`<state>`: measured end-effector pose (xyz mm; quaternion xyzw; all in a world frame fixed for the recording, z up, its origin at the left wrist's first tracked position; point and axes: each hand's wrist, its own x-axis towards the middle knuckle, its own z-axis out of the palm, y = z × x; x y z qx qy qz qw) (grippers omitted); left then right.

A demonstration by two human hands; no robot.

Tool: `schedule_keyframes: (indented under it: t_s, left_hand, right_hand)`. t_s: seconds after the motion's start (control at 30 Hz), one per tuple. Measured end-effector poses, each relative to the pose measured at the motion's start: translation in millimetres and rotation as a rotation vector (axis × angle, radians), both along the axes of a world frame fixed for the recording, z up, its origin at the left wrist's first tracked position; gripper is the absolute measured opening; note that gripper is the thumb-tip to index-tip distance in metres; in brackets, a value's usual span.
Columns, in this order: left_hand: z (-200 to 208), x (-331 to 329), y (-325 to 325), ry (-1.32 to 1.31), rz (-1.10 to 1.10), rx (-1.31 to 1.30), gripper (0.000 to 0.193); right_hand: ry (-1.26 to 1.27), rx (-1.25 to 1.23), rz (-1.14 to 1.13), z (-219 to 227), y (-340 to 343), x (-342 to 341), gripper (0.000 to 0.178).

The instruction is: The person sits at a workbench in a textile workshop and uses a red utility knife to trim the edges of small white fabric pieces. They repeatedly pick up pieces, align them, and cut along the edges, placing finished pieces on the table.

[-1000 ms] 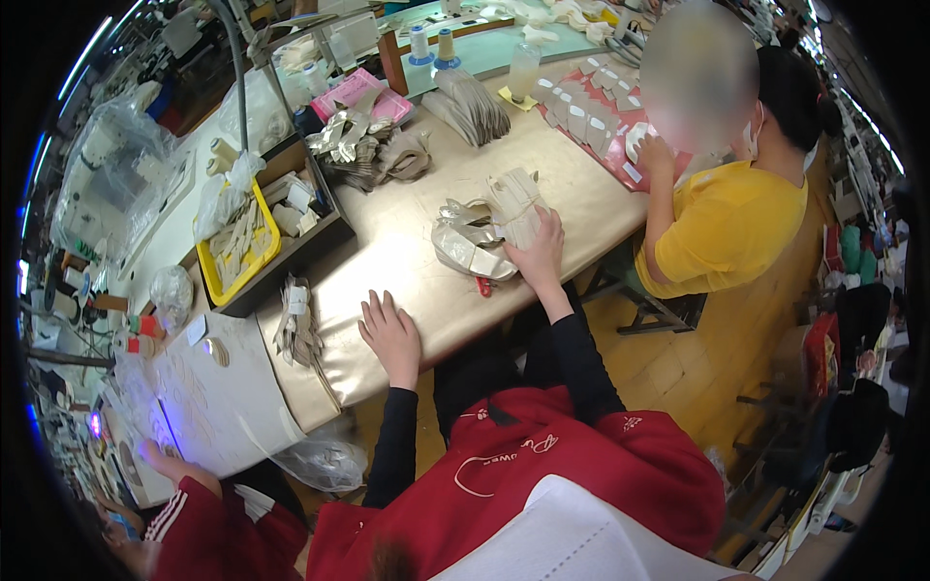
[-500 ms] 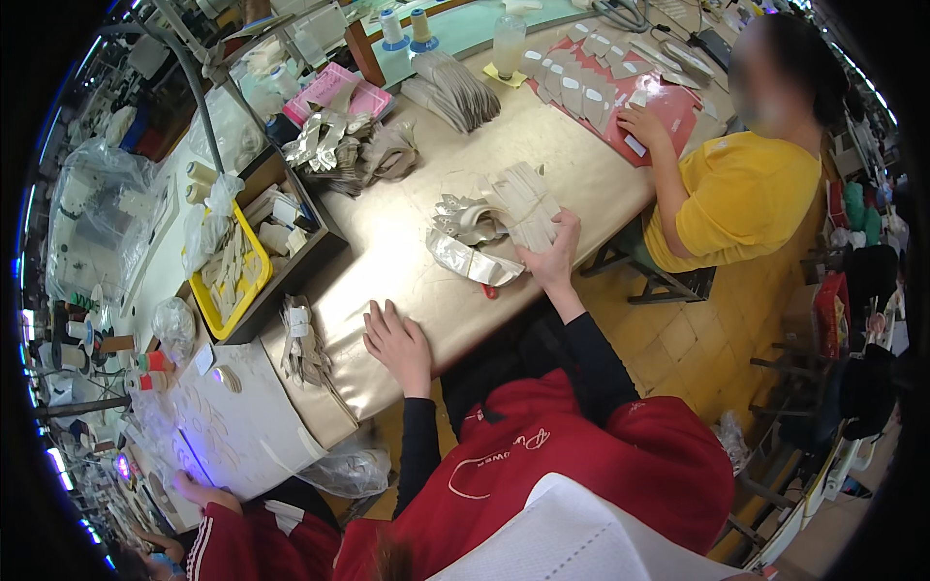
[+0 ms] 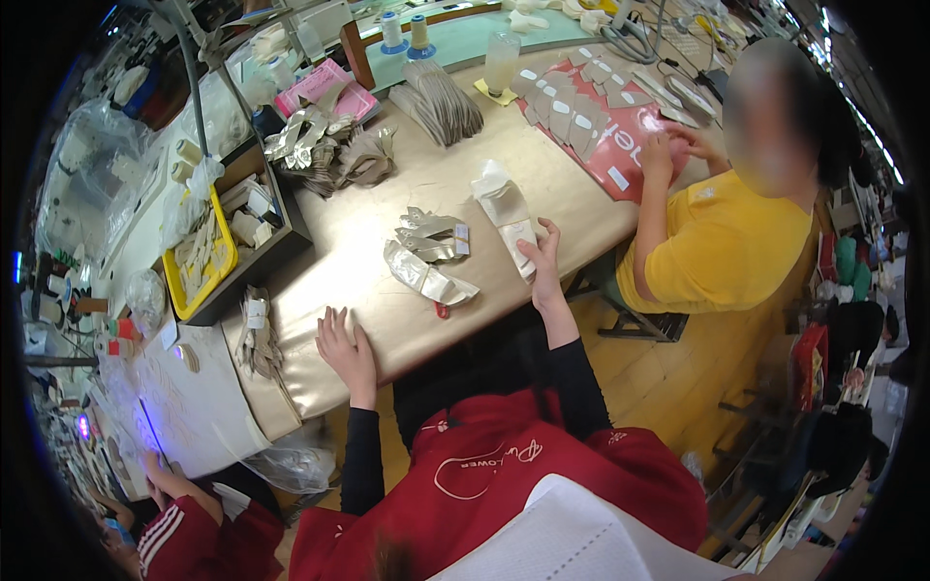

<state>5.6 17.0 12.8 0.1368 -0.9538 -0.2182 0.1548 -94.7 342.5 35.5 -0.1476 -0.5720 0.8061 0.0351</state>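
My right hand (image 3: 542, 261) grips the near end of a cream bundle of flat cut pieces (image 3: 509, 215), held over the table near its front edge. Left of that bundle lie a shiny silver-beige bundle with notched ends (image 3: 426, 232) and a curved pale bundle (image 3: 426, 276), touching each other. Part of a small red object (image 3: 443, 311) shows beneath the curved one. My left hand (image 3: 345, 351) rests on the gold-coloured tabletop (image 3: 407, 339) with its fingers spread, holding nothing.
A tied bundle (image 3: 258, 334) lies left of my left hand. Behind it stand a dark box (image 3: 286, 242) and a yellow basket (image 3: 228, 261) of pieces. Heaped strips (image 3: 334, 150) and a grey stack (image 3: 436, 102) lie farther back. At right, a person in yellow (image 3: 727, 232) works over a red sheet (image 3: 620, 155).
My right hand has turned the cream bundle and drawn it right, apart from the silver-beige one. My left hand stays on the table. The view has shifted, and the co-worker's hands are now together.
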Motion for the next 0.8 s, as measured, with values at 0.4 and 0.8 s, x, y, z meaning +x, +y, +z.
schedule_keyframes:
  t_s: [0.4, 0.8]
  left_hand:
    - [0.0, -43.1, 150.6, 0.199, -0.527, -0.198, 0.038]
    - [-1.3, -90.8, 150.0, 0.222, -0.274, -0.239, 0.023]
  right_hand:
    - [-0.073, -0.228, 0.083, -6.6, 45.7, -7.9, 0.06]
    - [0.161, -0.015, 0.005, -8.3, 18.4, -5.7, 0.057]
